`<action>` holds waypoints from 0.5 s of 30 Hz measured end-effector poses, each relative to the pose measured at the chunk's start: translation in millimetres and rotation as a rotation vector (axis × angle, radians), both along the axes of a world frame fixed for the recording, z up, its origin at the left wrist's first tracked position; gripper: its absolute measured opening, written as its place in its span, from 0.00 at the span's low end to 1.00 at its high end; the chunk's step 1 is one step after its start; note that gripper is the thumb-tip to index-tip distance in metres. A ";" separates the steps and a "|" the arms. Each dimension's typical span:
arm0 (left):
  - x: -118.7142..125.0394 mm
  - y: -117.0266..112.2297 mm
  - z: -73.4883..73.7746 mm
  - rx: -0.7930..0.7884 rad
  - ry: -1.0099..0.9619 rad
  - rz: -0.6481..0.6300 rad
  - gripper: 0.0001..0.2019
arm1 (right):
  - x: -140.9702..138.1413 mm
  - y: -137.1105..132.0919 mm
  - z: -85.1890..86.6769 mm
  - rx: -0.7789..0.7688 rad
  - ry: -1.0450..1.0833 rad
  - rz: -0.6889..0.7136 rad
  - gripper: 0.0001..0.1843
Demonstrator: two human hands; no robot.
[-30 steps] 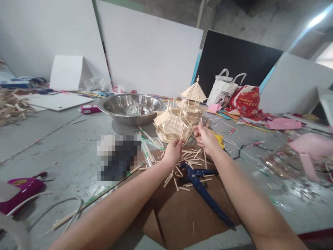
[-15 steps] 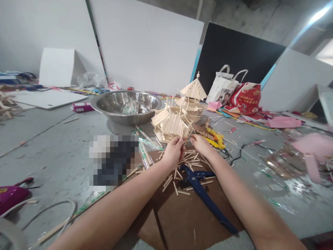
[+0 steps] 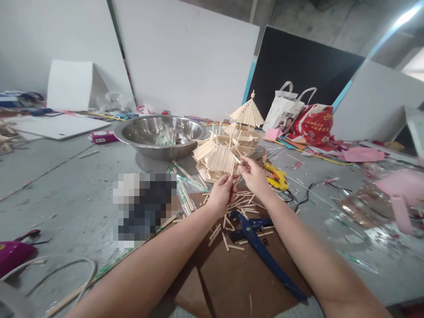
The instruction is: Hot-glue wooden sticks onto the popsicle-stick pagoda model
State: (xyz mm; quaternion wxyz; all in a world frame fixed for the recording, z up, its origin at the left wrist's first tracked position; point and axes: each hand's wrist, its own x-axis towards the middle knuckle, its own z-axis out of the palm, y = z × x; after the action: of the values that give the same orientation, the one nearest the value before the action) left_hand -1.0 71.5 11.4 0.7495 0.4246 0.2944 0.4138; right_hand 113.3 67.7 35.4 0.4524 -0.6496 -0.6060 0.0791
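Observation:
A small pavilion model (image 3: 221, 159) built from thin wooden sticks stands in front of me, its slatted roof facing my hands. At the lower front corner of that roof, my left hand (image 3: 221, 194) is closed in a pinch on a thin wooden stick. My right hand (image 3: 254, 177) is closed at the roof's right side, thumb and forefinger together on another short stick, partly hidden by the fingers. Short cut sticks (image 3: 243, 201) lie scattered under both hands on a brown board (image 3: 228, 282). A blue-handled cutter (image 3: 265, 254) rests between my forearms.
A steel basin (image 3: 159, 148) with wrapped sticks inside stands back left. A taller pointed stick roof (image 3: 247, 114) rises behind the pavilion. To the right are a yellow tool (image 3: 276, 176), a dark cable, a red bag (image 3: 313, 126) and a pink-lidded container (image 3: 400, 190). Wrapped chopsticks (image 3: 184, 194) lie left.
My right hand has moved up and slightly right, from the roof's low front edge to its right side. The left hand keeps its pinch in nearly the same place.

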 end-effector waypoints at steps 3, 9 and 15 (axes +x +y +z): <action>-0.6 0.7 -0.1 -0.007 -0.013 -0.012 0.11 | -0.7 0.0 2.7 0.054 -0.067 0.006 0.20; -0.8 2.6 -0.1 0.003 -0.037 -0.016 0.10 | 1.7 2.7 0.7 0.097 -0.154 0.035 0.19; -0.7 4.2 1.5 -0.016 -0.017 -0.020 0.09 | 1.6 3.8 1.3 0.097 -0.169 0.024 0.19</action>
State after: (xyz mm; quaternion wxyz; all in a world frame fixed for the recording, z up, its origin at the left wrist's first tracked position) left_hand -1.7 75.7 12.9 0.7595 0.4182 0.2869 0.4075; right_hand 114.9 71.4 36.7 0.4295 -0.6240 -0.6528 -0.0002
